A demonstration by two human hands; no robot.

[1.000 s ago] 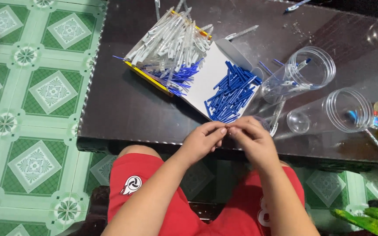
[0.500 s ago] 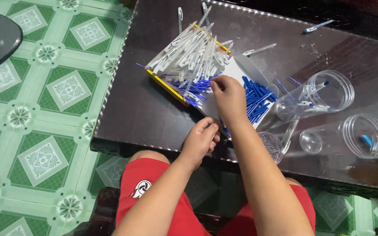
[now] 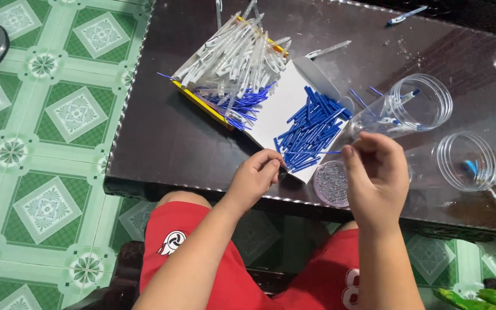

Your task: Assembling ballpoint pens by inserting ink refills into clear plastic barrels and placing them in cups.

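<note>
The right hand (image 3: 377, 172), which half a second ago reached into the pile of blue refills (image 3: 311, 129) on the white sheet (image 3: 276, 112), is now back near the table edge pinching one thin refill, while the left hand (image 3: 256, 175) rests closed at the sheet's corner, its contents hidden.

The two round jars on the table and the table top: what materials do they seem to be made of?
The two jars look like clear, glossy plastic: the pen parts inside show through their walls. The table top seems dark wood under a glossy coat or glass sheet, since it reflects light; which one is unclear.
</note>
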